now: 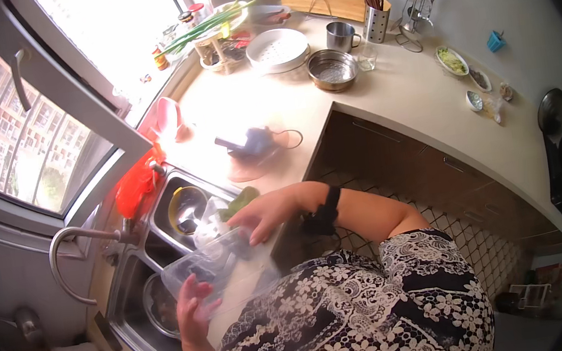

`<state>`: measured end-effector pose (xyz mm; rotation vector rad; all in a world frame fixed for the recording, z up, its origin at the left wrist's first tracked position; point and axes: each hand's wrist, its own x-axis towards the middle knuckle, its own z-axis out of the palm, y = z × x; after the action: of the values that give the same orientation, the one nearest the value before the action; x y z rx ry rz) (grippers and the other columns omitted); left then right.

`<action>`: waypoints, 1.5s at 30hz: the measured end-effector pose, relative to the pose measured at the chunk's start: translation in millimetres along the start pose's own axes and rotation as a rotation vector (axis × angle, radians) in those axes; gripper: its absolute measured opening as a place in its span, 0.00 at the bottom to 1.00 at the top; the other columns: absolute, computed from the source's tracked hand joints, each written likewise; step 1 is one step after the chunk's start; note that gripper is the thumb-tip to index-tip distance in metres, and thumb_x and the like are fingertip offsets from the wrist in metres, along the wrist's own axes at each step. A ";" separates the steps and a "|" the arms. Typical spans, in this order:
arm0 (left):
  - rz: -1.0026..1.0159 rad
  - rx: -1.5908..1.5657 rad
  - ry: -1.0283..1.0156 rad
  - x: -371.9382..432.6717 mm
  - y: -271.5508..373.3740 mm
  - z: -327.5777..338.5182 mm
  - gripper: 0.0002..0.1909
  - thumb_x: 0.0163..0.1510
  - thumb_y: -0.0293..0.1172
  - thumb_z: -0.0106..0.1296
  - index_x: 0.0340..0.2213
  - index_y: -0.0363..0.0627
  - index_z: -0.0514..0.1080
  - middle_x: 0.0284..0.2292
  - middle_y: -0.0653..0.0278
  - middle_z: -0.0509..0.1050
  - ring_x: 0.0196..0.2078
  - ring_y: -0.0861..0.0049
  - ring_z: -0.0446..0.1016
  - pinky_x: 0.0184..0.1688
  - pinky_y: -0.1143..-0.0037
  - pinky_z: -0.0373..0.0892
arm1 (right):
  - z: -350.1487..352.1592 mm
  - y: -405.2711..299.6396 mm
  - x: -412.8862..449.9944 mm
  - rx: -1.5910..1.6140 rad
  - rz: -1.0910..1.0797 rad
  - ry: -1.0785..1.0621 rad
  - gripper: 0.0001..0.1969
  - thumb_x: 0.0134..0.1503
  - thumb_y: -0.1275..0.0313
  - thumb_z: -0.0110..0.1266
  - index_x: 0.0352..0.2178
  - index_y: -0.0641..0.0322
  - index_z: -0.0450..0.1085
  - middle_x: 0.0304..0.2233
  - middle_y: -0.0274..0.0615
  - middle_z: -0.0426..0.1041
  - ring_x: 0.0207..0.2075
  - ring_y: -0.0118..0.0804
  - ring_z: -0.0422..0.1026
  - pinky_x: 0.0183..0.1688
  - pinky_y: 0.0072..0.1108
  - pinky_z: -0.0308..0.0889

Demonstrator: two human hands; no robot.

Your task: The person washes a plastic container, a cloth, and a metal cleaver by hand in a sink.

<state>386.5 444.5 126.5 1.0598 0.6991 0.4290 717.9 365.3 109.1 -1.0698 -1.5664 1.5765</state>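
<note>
A clear plastic container [219, 272] is tilted between my hands at the sink's front edge. My left hand [194, 307] supports it from the left side, with the fingers seen partly through the plastic. My right hand [267, 214] is bent over its far right end, fingertips near a white plastic bag [212, 215] and a green cloth or leaf [243, 201]. Whether the right fingers grip the container or something by it is unclear. Behind them, the double steel sink [143, 318] holds a yellow-rimmed bowl [188, 210] in one basin and a round metal pan [159, 303] in the other.
A curved faucet [75, 235] reaches over the sink, and a red plastic bag [140, 185] hangs behind it. On the counter stand a white colander [277, 49], a steel steamer pot [332, 69], a metal mug [342, 36] and a blurred dark object [256, 144]. An open window [34, 137] juts in.
</note>
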 end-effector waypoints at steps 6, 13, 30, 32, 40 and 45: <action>-0.071 -0.100 -0.364 51.3 -9.5 55.8 0.36 0.49 0.49 0.49 0.53 0.40 0.52 0.47 0.55 0.63 0.52 0.68 0.61 0.45 0.62 0.66 | -44.7 -14.8 -120.3 0.067 0.133 0.223 0.37 0.46 0.60 0.55 0.53 0.70 0.50 0.43 0.44 0.66 0.45 0.33 0.63 0.47 0.21 0.59; -0.150 -0.048 -0.107 62.7 -6.2 32.9 0.27 0.54 0.45 0.41 0.50 0.40 0.58 0.44 0.57 0.66 0.49 0.68 0.64 0.47 0.62 0.63 | -74.9 7.9 -284.1 0.466 -0.156 0.809 0.32 0.47 0.59 0.54 0.49 0.66 0.56 0.40 0.47 0.66 0.44 0.47 0.67 0.43 0.36 0.67; -0.088 -0.245 0.305 31.6 -26.2 -37.2 0.19 0.54 0.37 0.40 0.46 0.42 0.61 0.41 0.59 0.68 0.46 0.68 0.66 0.47 0.65 0.64 | -153.2 140.8 -333.7 0.972 -0.888 2.262 0.36 0.50 0.58 0.52 0.48 0.77 0.48 0.44 0.55 0.56 0.42 0.42 0.62 0.47 0.27 0.65; -0.097 -0.254 0.323 28.1 -32.3 -42.7 0.19 0.54 0.37 0.40 0.45 0.42 0.62 0.41 0.59 0.68 0.46 0.68 0.66 0.46 0.65 0.64 | -157.8 144.6 -331.5 0.992 -0.911 2.264 0.35 0.50 0.58 0.52 0.48 0.78 0.48 0.43 0.55 0.57 0.43 0.42 0.62 0.47 0.26 0.65; -0.189 -0.038 0.496 8.6 -50.0 -52.0 0.18 0.51 0.32 0.45 0.44 0.42 0.62 0.39 0.61 0.68 0.45 0.70 0.66 0.44 0.67 0.66 | -194.4 144.2 -260.4 0.491 -0.164 1.981 0.22 0.52 0.70 0.48 0.47 0.70 0.57 0.37 0.49 0.65 0.38 0.39 0.66 0.33 0.19 0.69; -0.208 0.763 0.325 -8.1 -78.1 -84.2 0.28 0.36 0.25 0.59 0.43 0.40 0.65 0.40 0.62 0.68 0.44 0.73 0.66 0.47 0.74 0.63 | -234.9 133.0 -211.7 -1.194 0.318 1.629 0.23 0.45 0.73 0.50 0.45 0.67 0.61 0.37 0.51 0.68 0.37 0.47 0.69 0.37 0.29 0.66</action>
<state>321.0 459.1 33.0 1.6269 1.3095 0.1436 1033.6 274.6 9.9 -2.3086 -0.8873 -0.5805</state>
